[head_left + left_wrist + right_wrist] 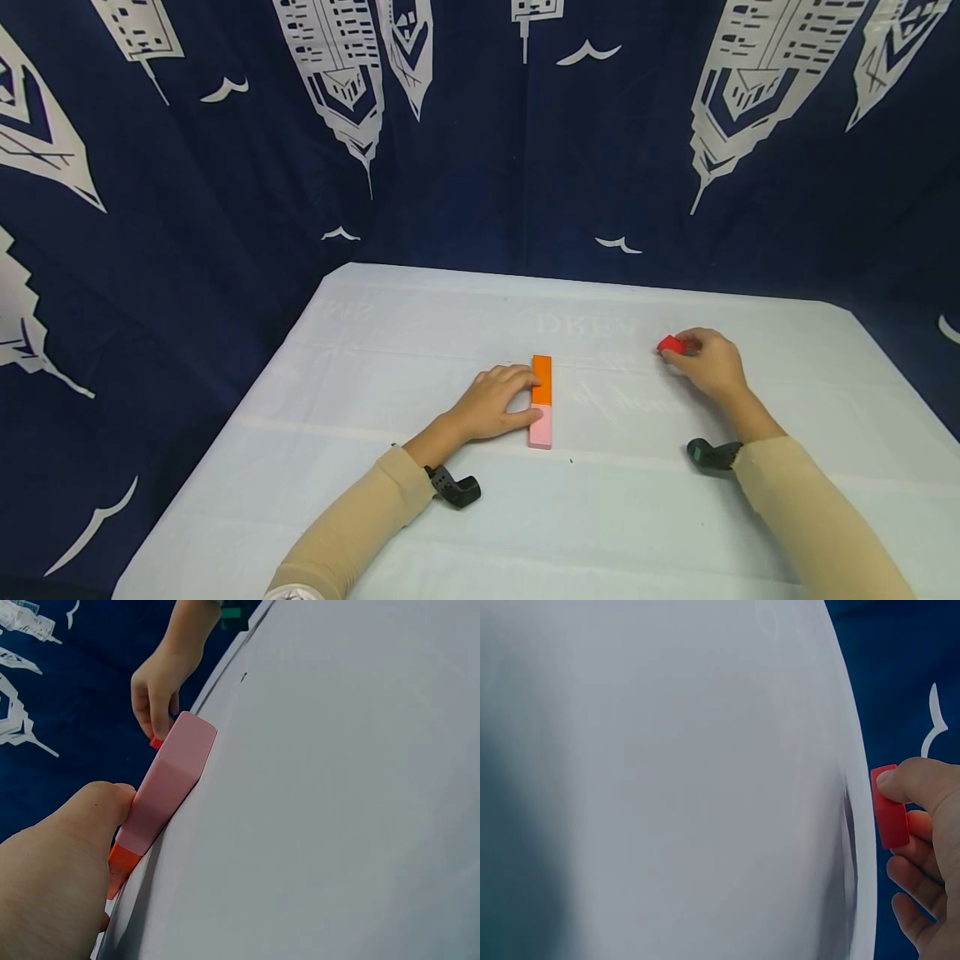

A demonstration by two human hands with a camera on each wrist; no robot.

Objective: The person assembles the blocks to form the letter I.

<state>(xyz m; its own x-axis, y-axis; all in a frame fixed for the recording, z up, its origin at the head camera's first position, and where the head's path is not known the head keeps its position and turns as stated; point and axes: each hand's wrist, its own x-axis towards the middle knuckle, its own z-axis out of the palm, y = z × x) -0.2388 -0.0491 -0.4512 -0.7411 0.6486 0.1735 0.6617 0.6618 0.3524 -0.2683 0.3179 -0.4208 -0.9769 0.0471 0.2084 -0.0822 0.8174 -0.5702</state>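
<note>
An orange block (542, 371) and a pink block (540, 433) lie end to end in a line on the white table. From the left, my left hand (491, 404) touches them, its thumb at the pink block's side and its fingertips at the orange one. The left wrist view shows the thumb (109, 801) against the pink block (169, 780), with part of the orange block (122, 866) beyond. Farther right, my right hand (708, 362) pinches a small red block (670, 343) between thumb and fingers. That red block (891, 814) appears clearly in the right wrist view.
The white-covered table (600, 517) has its far edge against a dark blue curtain (480, 183) printed with pale buildings and birds. Black wrist devices (457, 490) are worn on both arms. A tiny dark speck (571, 461) lies near the pink block.
</note>
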